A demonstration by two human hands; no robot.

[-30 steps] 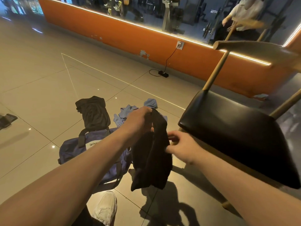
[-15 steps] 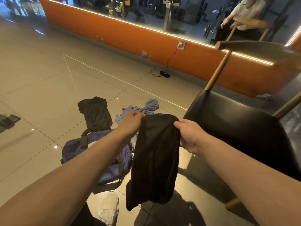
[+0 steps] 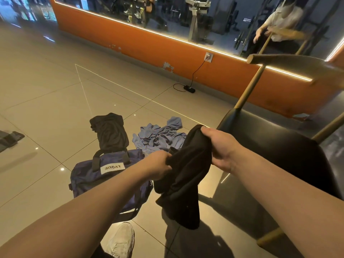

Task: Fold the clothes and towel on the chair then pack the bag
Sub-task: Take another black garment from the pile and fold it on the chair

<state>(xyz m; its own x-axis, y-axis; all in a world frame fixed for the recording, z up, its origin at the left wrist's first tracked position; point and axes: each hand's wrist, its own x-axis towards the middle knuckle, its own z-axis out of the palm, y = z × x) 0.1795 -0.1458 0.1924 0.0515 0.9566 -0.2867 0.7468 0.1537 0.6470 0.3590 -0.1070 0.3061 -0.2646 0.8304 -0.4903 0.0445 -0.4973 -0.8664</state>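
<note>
A black garment (image 3: 183, 175) hangs in the air between my hands, bunched and drooping toward the floor. My left hand (image 3: 158, 165) grips its lower left edge. Higher up, my right hand (image 3: 220, 148) holds its top corner, close to the front of the black chair seat (image 3: 275, 146). A navy duffel bag (image 3: 104, 174) with a white label lies on the floor under my left forearm. Behind the bag lie a folded black garment (image 3: 110, 134) and a crumpled light blue towel (image 3: 158, 135).
The chair has wooden legs and a curved backrest (image 3: 290, 61) at the right. An orange wall base (image 3: 149, 47) with a mirror runs along the back, with a power strip (image 3: 189, 89) and cable on the floor. My white shoe (image 3: 121, 239) is near the bottom. A dark object (image 3: 10, 139) lies far left.
My left hand has dropped lower on the black garment while my right hand rose with the top corner. The cloth went from spread flat between the hands to bunched and slanted.
</note>
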